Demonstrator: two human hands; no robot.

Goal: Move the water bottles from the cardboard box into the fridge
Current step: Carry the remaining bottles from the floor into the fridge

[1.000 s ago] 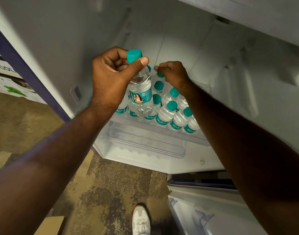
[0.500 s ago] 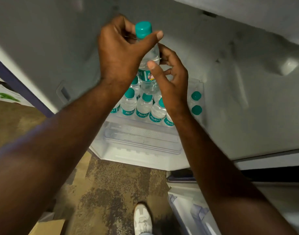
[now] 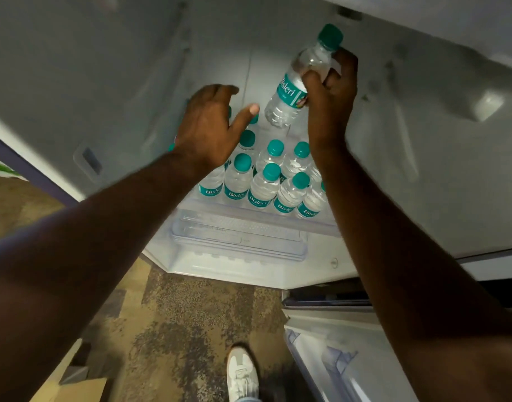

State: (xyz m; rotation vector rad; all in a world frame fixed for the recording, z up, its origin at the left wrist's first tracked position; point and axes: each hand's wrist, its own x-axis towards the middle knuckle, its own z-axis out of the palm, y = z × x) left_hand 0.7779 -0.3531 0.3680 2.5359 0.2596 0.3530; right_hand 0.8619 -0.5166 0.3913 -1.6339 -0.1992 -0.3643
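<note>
Passed from my left hand (image 3: 208, 129), now spread, the bottle (image 3: 295, 82) sits gripped in my right hand (image 3: 330, 94), tilted to reach the fridge's (image 3: 422, 169) back row.

I see both forearms bare, no sleeves or jewellery, and a white lace-up shoe (image 3: 242, 374) at the bottom centre of the frame.

Right hand (image 3: 330, 108) grips a tilted water bottle (image 3: 299, 79) inside the fridge (image 3: 422, 169), above standing teal-capped bottles (image 3: 263, 181) on the shelf (image 3: 249, 210). Left hand (image 3: 211, 126) hovers beside, fingers spread. White shoe (image 3: 241, 372) on floor.
</note>
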